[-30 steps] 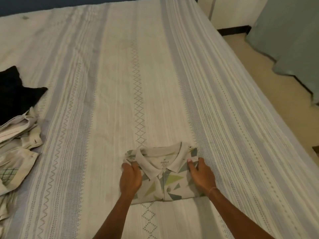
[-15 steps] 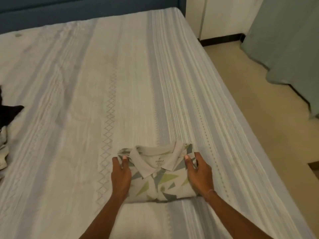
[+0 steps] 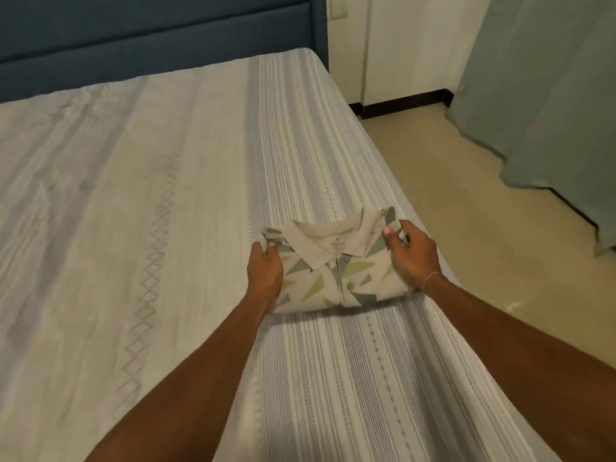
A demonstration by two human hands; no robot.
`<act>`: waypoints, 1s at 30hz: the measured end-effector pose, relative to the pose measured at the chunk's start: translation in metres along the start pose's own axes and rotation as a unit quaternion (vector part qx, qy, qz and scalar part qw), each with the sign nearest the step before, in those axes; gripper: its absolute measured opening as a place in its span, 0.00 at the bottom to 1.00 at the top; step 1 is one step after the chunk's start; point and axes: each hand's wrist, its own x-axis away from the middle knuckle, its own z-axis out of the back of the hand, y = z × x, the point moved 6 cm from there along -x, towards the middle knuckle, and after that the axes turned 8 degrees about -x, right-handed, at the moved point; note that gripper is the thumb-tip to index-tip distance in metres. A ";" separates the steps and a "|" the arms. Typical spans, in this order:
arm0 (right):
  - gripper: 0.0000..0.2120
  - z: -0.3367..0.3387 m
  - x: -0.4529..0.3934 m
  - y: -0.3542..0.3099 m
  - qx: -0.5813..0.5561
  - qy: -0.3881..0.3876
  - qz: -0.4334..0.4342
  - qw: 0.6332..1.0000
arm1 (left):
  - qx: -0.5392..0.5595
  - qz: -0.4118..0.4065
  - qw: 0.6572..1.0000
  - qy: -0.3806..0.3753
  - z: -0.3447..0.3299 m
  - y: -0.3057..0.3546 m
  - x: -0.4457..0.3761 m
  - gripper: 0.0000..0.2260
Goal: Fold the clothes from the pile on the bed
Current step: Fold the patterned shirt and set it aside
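The folded polo shirt [image 3: 336,265] lies on the bed [image 3: 133,228] near its right edge, between both hands: left hand [image 3: 265,273] fingers [image 3: 266,251] pinch its left side, right hand [image 3: 413,258] grips its right side.

Shirt: my folded polo shirt [image 3: 336,271] lies near the bed's [image 3: 133,228] right edge.
Left hand [image 3: 265,275]: grips its left side.
Right hand [image 3: 411,258]: grips its right side.
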 end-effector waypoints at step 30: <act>0.37 -0.056 -0.040 0.010 0.233 -0.020 -0.094 0.968 | 0.045 0.021 0.997 -0.065 0.004 -0.032 -0.032 0.25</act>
